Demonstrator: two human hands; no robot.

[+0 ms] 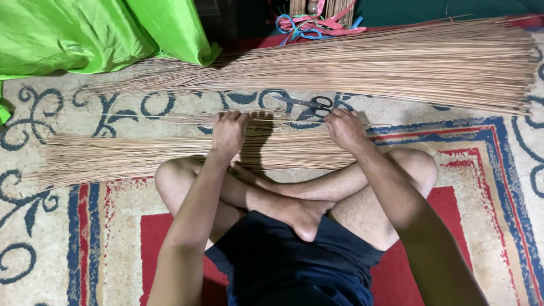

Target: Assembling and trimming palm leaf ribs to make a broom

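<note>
— Which way is the small sheaf of thin tan sticks [283, 120] lying?

— Crosswise on the patterned carpet [68, 226], just beyond the crossed legs, its long axis running left to right.

— And the hands?

— The left hand [228, 133] and right hand [344, 128] are both closing on it, equally near; black scissors [313, 104] are lying just beyond.

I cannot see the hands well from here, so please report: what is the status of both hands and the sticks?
Left hand and right hand both closed on thin tan sticks. Black-handled scissors just beyond. Nothing blocking.
</note>
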